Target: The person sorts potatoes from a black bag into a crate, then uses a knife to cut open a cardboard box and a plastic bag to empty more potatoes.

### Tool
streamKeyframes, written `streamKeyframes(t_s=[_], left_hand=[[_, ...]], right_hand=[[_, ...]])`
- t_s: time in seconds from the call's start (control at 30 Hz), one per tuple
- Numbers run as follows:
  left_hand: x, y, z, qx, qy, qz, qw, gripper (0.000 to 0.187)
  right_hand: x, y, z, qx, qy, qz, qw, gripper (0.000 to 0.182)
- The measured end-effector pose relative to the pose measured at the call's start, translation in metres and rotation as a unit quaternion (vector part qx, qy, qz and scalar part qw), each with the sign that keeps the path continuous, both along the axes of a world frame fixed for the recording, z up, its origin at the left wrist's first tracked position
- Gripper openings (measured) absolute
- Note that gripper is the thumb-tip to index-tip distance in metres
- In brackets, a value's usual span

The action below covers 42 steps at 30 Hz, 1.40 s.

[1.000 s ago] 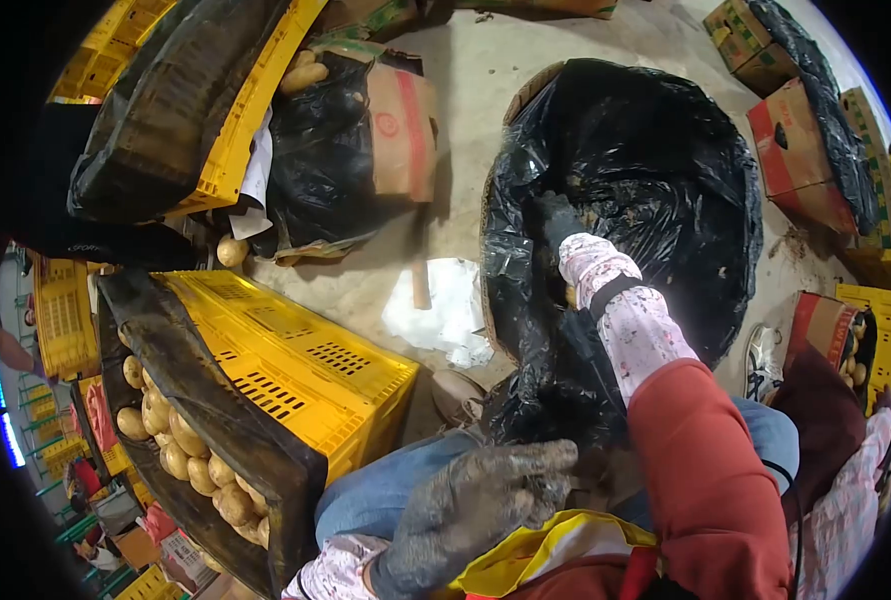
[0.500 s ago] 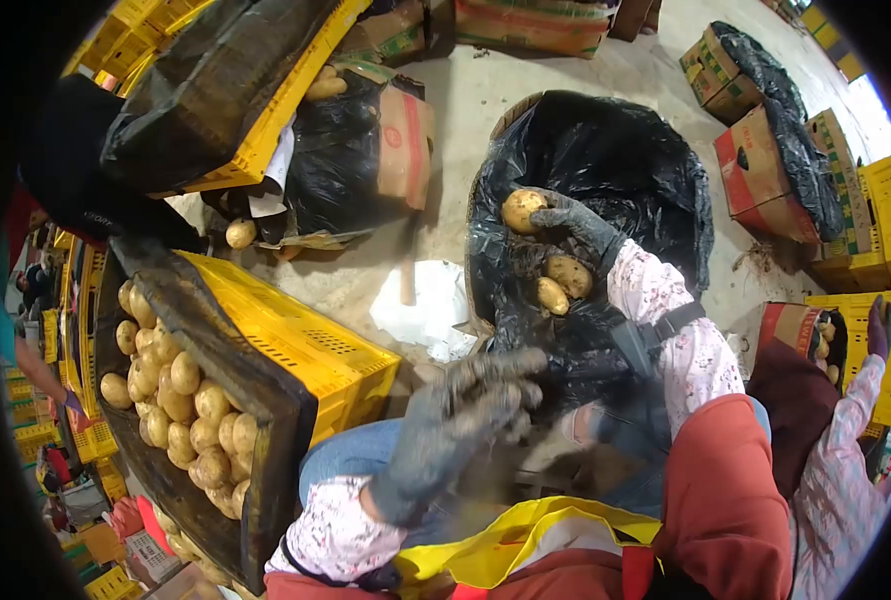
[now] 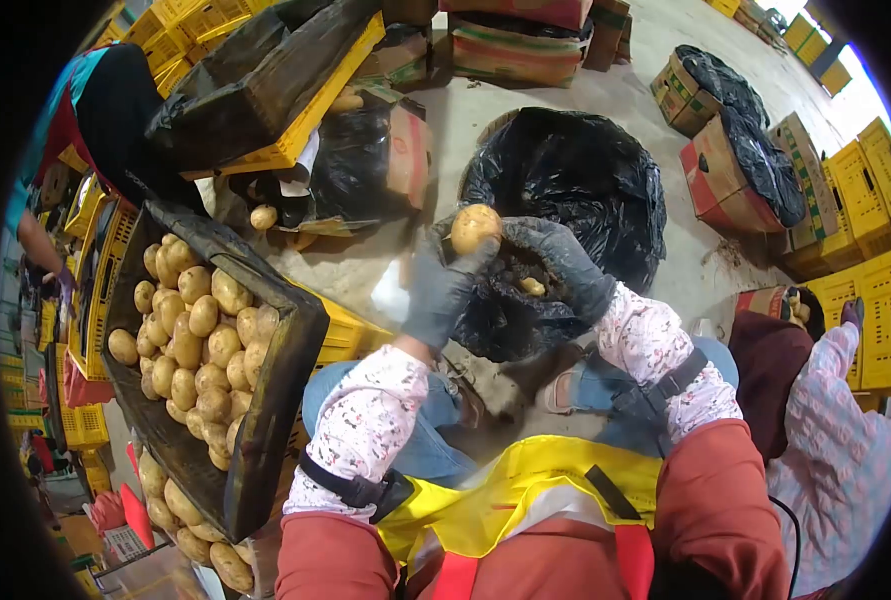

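Both my gloved hands meet around one potato point(image 3: 475, 229), above the near part of a box lined with black plastic point(image 3: 605, 160). My left hand point(image 3: 439, 280) has its fingers wrapped against the potato's left and lower side. From the right, my right hand point(image 3: 562, 262) touches the same potato with its fingers curved. Below them, a smaller potato point(image 3: 532, 287) lies in the dark plastic. On the left, a yellow crate point(image 3: 350, 330) with a dark liner holds several potatoes point(image 3: 212, 370).
Another lined carton point(image 3: 405, 155) stands beyond the crate, with a loose potato point(image 3: 263, 217) beside it. Cartons point(image 3: 715, 175) and yellow crates point(image 3: 870, 310) line the right. Co-workers are at the left point(image 3: 115, 120) and right point(image 3: 835, 450).
My left hand has moved up and forward to the potato. My right hand has brought the potato left and nearer. The whole view has shifted slightly.
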State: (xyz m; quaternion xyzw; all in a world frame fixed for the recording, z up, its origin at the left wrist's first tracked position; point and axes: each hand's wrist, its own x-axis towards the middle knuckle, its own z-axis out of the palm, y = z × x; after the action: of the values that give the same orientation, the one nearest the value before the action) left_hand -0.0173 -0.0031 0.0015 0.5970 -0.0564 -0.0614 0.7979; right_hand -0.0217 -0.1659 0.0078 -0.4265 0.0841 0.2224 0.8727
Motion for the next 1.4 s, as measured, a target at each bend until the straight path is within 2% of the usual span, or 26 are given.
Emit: streamKeyframes(t_s=[0.07,0.13,0.17,0.2,0.23,0.27,0.3,0.37,0.4,0.47,0.5,0.53,0.57,0.6,0.63,0.67,0.7,0.73,0.8,0.9,0.97,1.07,1.13,1.2,1.33,1.4], left_hand=[[0.0,0.01,0.006,-0.067,0.129,-0.105,0.984,0.043],[-0.005,0.015,0.01,-0.092,0.137,-0.12,0.979,0.04],[-0.004,0.018,0.006,-0.136,0.16,-0.109,0.972,0.038],[-0.002,0.02,0.001,-0.179,0.185,-0.098,0.961,0.035],[0.001,0.024,-0.005,-0.176,0.184,-0.099,0.962,0.035],[0.005,0.028,-0.013,-0.176,0.18,-0.118,0.961,0.036],[0.008,0.03,-0.016,-0.175,0.176,-0.138,0.959,0.037],[0.007,0.031,-0.012,-0.16,0.177,-0.13,0.962,0.036],[0.007,0.031,-0.009,-0.149,0.176,-0.119,0.966,0.036],[0.006,0.03,-0.007,-0.168,0.177,-0.132,0.961,0.037],[0.006,0.029,-0.007,-0.191,0.178,-0.143,0.955,0.039],[0.006,0.027,-0.006,-0.187,0.181,-0.143,0.955,0.039],[0.005,0.023,-0.005,-0.204,0.192,-0.122,0.952,0.04],[0.005,0.021,-0.005,-0.222,0.202,-0.101,0.949,0.042],[0.007,0.021,-0.007,-0.221,0.203,-0.102,0.948,0.042],[0.009,0.021,-0.01,-0.214,0.215,-0.113,0.946,0.042],[0.01,0.02,-0.013,-0.206,0.23,-0.124,0.943,0.042],[0.009,0.019,-0.015,-0.205,0.233,-0.124,0.943,0.042],[0.007,0.016,-0.018,-0.221,0.241,-0.127,0.936,0.04],[0.006,0.011,-0.025,-0.19,0.23,-0.133,0.945,0.039],[0.009,0.005,-0.033,-0.168,0.219,-0.137,0.951,0.04],[0.007,-0.004,-0.042,-0.108,0.206,-0.129,0.964,0.041],[0.006,-0.009,-0.051,-0.07,0.203,-0.117,0.97,0.042],[0.003,-0.014,-0.06,-0.041,0.199,-0.159,0.966,0.042],[-0.002,-0.012,-0.06,-0.013,0.231,-0.173,0.957,0.038],[-0.005,-0.011,-0.062,-0.007,0.226,-0.174,0.958,0.039]], right_hand=[[0.0,-0.009,-0.015,-0.043,-0.027,-0.009,0.999,0.024],[0.001,-0.014,-0.031,-0.16,-0.141,-0.043,0.976,0.034],[-0.002,-0.012,-0.039,-0.159,-0.143,-0.045,0.976,0.034],[-0.012,-0.007,-0.048,-0.22,-0.186,-0.033,0.957,0.044],[-0.021,-0.002,-0.059,-0.28,-0.226,-0.021,0.933,0.053],[-0.028,0.004,-0.076,-0.277,-0.225,-0.023,0.934,0.053],[-0.034,0.009,-0.094,-0.505,-0.313,-0.006,0.804,0.062],[-0.05,0.019,-0.089,-0.747,-0.359,0.037,0.558,0.07],[-0.047,0.016,-0.096,-0.746,-0.357,0.035,0.56,0.07],[-0.032,0.003,-0.124,-0.679,-0.26,0.022,0.686,0.058],[-0.029,-0.005,-0.133,-0.633,-0.271,-0.048,0.724,0.036],[-0.023,-0.008,-0.139,-0.63,-0.27,-0.048,0.726,0.036],[-0.016,-0.011,-0.145,-0.461,-0.203,-0.095,0.859,0.03],[-0.01,-0.014,-0.147,-0.268,-0.128,-0.138,0.945,0.024],[-0.007,-0.016,-0.131,-0.188,-0.084,-0.192,0.96,0.022],[-0.005,-0.019,-0.123,-0.188,-0.083,-0.192,0.96,0.022],[-0.005,-0.023,-0.118,0.011,0.017,-0.186,0.982,0.023],[-0.006,-0.027,-0.114,0.211,0.116,-0.172,0.955,0.025],[-0.008,-0.03,-0.108,0.191,0.092,-0.156,0.965,0.027],[-0.01,-0.023,-0.094,0.231,0.073,-0.181,0.953,0.024],[-0.016,-0.014,-0.07,0.128,-0.02,-0.214,0.968,0.018],[-0.018,-0.008,-0.057,0.084,-0.077,-0.206,0.972,0.016],[-0.018,-0.007,-0.06,0.1,-0.043,-0.197,0.974,0.017],[-0.018,-0.001,-0.07,-0.055,-0.134,-0.194,0.97,0.019],[-0.022,0.015,-0.081,-0.006,-0.072,-0.234,0.969,0.018],[-0.021,0.017,-0.082,-0.024,-0.072,-0.265,0.961,0.017]])
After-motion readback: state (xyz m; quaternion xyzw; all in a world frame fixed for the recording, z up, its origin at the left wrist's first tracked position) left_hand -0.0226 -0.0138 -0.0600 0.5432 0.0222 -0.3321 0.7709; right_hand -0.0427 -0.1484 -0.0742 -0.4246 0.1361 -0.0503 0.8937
